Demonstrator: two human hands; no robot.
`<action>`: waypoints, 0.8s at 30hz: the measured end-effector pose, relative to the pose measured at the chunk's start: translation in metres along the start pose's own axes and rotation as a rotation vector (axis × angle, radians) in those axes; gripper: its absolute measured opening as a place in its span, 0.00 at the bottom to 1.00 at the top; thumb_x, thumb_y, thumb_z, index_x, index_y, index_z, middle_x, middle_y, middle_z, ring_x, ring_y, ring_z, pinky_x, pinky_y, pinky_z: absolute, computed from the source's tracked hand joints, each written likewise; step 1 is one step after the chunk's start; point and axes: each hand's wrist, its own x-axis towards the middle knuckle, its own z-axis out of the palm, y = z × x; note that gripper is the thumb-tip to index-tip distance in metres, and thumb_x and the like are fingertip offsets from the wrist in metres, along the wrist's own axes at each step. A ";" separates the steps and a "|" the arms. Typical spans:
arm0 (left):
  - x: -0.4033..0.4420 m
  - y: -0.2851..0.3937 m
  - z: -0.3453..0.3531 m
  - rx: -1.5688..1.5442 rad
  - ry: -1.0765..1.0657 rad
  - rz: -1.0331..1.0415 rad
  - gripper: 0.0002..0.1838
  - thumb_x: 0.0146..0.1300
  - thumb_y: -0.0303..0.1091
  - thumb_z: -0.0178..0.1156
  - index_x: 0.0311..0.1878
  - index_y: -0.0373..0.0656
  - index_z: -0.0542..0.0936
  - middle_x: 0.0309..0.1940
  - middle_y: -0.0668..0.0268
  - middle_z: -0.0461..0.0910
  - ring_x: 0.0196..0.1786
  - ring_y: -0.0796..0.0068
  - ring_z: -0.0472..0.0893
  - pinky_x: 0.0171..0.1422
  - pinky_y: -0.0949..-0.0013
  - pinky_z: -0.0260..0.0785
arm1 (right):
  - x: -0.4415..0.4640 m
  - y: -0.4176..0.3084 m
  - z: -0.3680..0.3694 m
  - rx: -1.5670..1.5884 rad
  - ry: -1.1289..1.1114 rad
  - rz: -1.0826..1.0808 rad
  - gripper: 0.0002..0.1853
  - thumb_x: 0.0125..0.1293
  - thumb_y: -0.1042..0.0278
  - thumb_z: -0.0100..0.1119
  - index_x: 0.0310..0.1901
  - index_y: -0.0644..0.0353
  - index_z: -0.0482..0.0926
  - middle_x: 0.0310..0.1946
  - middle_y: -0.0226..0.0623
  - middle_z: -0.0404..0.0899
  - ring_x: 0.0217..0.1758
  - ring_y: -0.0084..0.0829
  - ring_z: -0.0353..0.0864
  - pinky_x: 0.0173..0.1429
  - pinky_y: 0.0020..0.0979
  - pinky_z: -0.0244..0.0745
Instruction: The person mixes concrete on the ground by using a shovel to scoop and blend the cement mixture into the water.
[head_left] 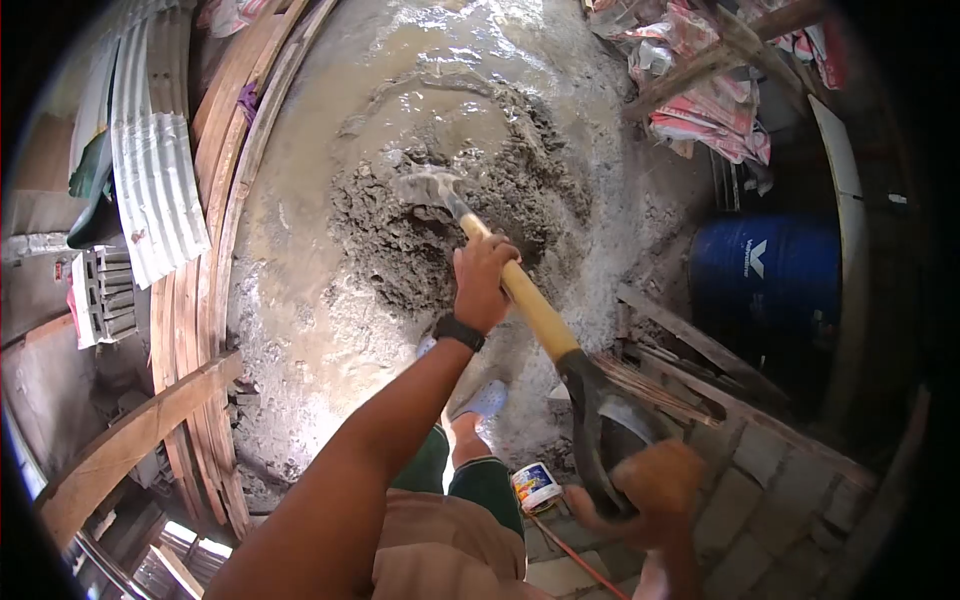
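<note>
A shovel [537, 309] slants across the head view, with a pale wooden shaft and a black D-shaped grip. My left hand [484, 273], with a black watch on its wrist, is closed round the shaft just above the blade. At the grip's end is my right hand [655, 478], slightly blurred and wrapped about the handle. The shovel blade [430, 188], smeared with grey mix, rests in a heap of wet mortar [395, 245]; its edge is partly hidden. Murky water [430, 118] pools behind the heap.
Long wooden planks [215, 190] and corrugated metal sheets [155, 150] line the left. At right stand a blue drum [768, 268] and crumpled sacks [710, 110]. A small paint bucket [536, 485] sits near my feet, close to stacked blocks [728, 515].
</note>
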 end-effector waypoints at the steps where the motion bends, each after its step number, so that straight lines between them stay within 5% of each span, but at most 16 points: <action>1: -0.012 0.008 -0.004 -0.035 -0.036 -0.042 0.13 0.52 0.28 0.65 0.42 0.47 0.77 0.49 0.60 0.77 0.62 0.50 0.70 0.69 0.51 0.53 | -0.007 -0.010 -0.013 -0.003 -0.001 0.000 0.22 0.36 0.61 0.78 0.13 0.48 0.65 0.10 0.27 0.62 0.13 0.31 0.62 0.22 0.32 0.55; 4: -0.055 0.028 -0.016 -0.105 -0.006 -0.067 0.13 0.52 0.25 0.64 0.42 0.47 0.77 0.49 0.60 0.77 0.62 0.49 0.70 0.70 0.51 0.53 | -0.021 -0.033 -0.041 0.007 -0.063 0.028 0.23 0.41 0.57 0.76 0.14 0.47 0.64 0.09 0.25 0.61 0.12 0.31 0.64 0.21 0.32 0.58; 6: -0.080 0.017 -0.016 -0.089 -0.017 -0.080 0.14 0.51 0.24 0.63 0.43 0.46 0.78 0.52 0.59 0.77 0.64 0.49 0.69 0.70 0.51 0.52 | -0.029 -0.045 -0.044 -0.002 -0.304 0.025 0.23 0.43 0.55 0.75 0.14 0.48 0.64 0.10 0.25 0.62 0.13 0.30 0.66 0.22 0.32 0.58; 9: -0.125 -0.028 -0.018 0.041 -0.181 -0.115 0.26 0.53 0.32 0.67 0.58 0.49 0.74 0.63 0.58 0.72 0.69 0.51 0.66 0.70 0.45 0.53 | -0.069 -0.045 0.056 -0.001 -0.035 -0.005 0.20 0.44 0.53 0.74 0.16 0.49 0.68 0.11 0.28 0.65 0.14 0.31 0.69 0.22 0.33 0.61; 12: -0.213 -0.069 -0.045 0.047 -0.327 -0.191 0.35 0.52 0.34 0.68 0.66 0.48 0.70 0.69 0.55 0.66 0.73 0.50 0.61 0.74 0.43 0.51 | -0.135 -0.050 0.133 0.053 -0.087 0.093 0.19 0.44 0.53 0.73 0.15 0.51 0.71 0.13 0.33 0.70 0.17 0.36 0.73 0.24 0.36 0.64; 13: -0.238 -0.068 -0.072 0.077 -0.396 -0.145 0.42 0.50 0.34 0.70 0.70 0.44 0.63 0.67 0.50 0.68 0.73 0.50 0.61 0.76 0.51 0.54 | -0.167 -0.053 0.150 0.103 -0.216 0.154 0.17 0.46 0.53 0.72 0.18 0.53 0.74 0.15 0.35 0.73 0.18 0.38 0.75 0.25 0.38 0.66; 15: -0.311 -0.084 -0.118 0.132 -0.523 -0.238 0.41 0.52 0.37 0.69 0.70 0.43 0.64 0.67 0.50 0.68 0.71 0.50 0.64 0.74 0.52 0.58 | -0.222 -0.058 0.180 0.146 -0.424 0.251 0.16 0.49 0.52 0.69 0.21 0.55 0.77 0.18 0.39 0.78 0.21 0.43 0.78 0.27 0.42 0.68; 18: -0.421 -0.121 -0.185 0.234 -0.876 -0.548 0.39 0.55 0.48 0.68 0.68 0.43 0.67 0.62 0.49 0.74 0.64 0.51 0.73 0.69 0.56 0.65 | -0.225 -0.095 0.140 0.222 -0.149 0.218 0.18 0.42 0.53 0.72 0.16 0.54 0.73 0.14 0.37 0.72 0.18 0.42 0.74 0.26 0.41 0.65; 20: -0.497 -0.160 -0.218 0.459 -1.089 -0.713 0.35 0.56 0.52 0.69 0.62 0.42 0.74 0.56 0.48 0.78 0.62 0.51 0.76 0.65 0.55 0.69 | -0.223 -0.132 0.070 0.160 -0.030 0.139 0.17 0.48 0.53 0.70 0.16 0.52 0.74 0.14 0.34 0.73 0.17 0.38 0.75 0.26 0.39 0.66; 24: -0.558 -0.150 -0.257 0.353 -0.974 -0.919 0.32 0.56 0.53 0.69 0.59 0.43 0.77 0.53 0.53 0.81 0.58 0.57 0.80 0.61 0.58 0.72 | -0.261 -0.179 -0.007 0.154 -0.018 0.168 0.18 0.48 0.53 0.69 0.14 0.50 0.70 0.12 0.31 0.70 0.15 0.37 0.71 0.24 0.38 0.64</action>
